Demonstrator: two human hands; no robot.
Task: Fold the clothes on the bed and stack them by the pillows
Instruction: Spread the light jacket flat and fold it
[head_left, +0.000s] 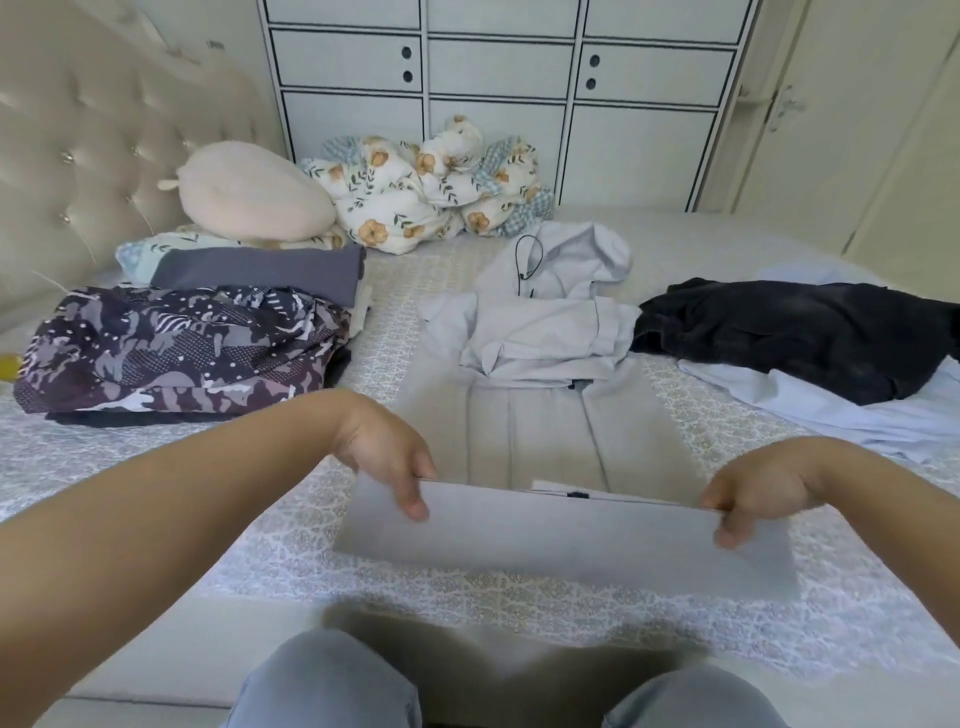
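Two hands work over the bed (519, 587), whose patterned cover carries everything in view. A pale grey hooded garment (545, 395) lies lengthwise at its middle, hood toward the wardrobe (498, 98). The left hand (387, 457) and the right hand (753, 488) each hold its near hem in a closed grip, thumbs on top, the edge lifted and turned up over the body. A folded stack (187, 353), camouflage print on top, sits at the left by the pillows (249, 197). A black garment (800, 332) lies over a light blue one (841, 410) at the right.
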